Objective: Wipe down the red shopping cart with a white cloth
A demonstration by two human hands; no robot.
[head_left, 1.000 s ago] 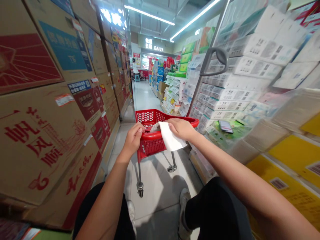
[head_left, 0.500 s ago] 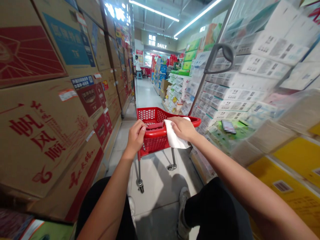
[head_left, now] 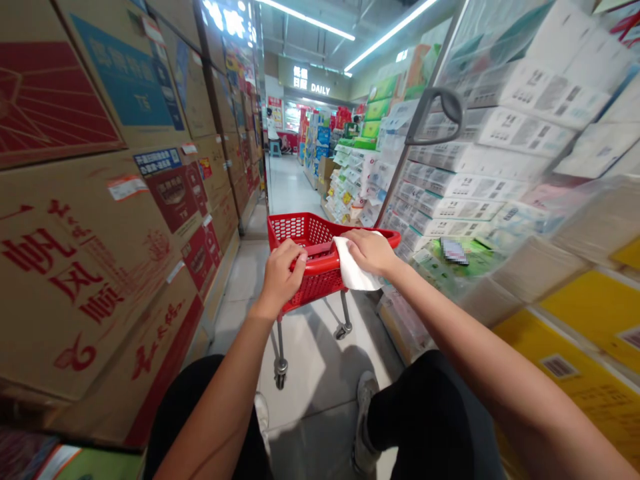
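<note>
A red plastic shopping cart [head_left: 305, 230] on castors stands in the aisle just ahead of me. My left hand [head_left: 281, 275] is closed round the near rim of the cart, at its left side. My right hand [head_left: 369, 251] rests on the rim at the right, fingers curled, pressing a white cloth [head_left: 351, 273] against the red plastic. The cloth hangs down over the cart's near wall. My legs in black trousers and pale shoes show below.
Stacked brown cartons [head_left: 90, 220] with red print wall the left side. Shelves of white and green packs [head_left: 480, 173] and yellow boxes [head_left: 590, 307] line the right, with a grey bar [head_left: 434, 119] in front. The tiled aisle [head_left: 287, 183] runs on to distant displays.
My right hand has slid the cloth a little along the cart's rim. My left hand shifted slightly right on the rim. The view swayed a little.
</note>
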